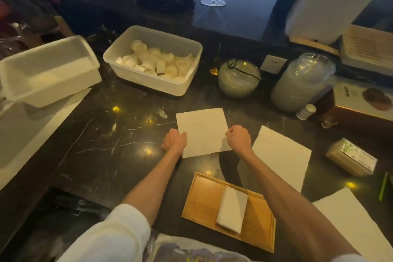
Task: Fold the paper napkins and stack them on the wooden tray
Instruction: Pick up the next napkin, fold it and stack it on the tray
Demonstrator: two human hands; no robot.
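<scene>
A white paper napkin [203,131] lies flat and unfolded on the dark marble counter in front of me. My left hand [174,139] pinches its left edge and my right hand [238,135] pinches its right edge. A wooden tray [204,198] sits nearer to me, with a folded napkin [232,208] lying lengthwise on it. A second flat napkin [280,155] lies to the right, and a third napkin [357,219] shows at the lower right.
Two white plastic tubs stand at the back: an empty tub [49,70] at left and a tub of pale rolled items [153,59]. Two glass jars [239,77] [302,83], a small tissue pack [350,157] and a boxed item [365,100] crowd the right side.
</scene>
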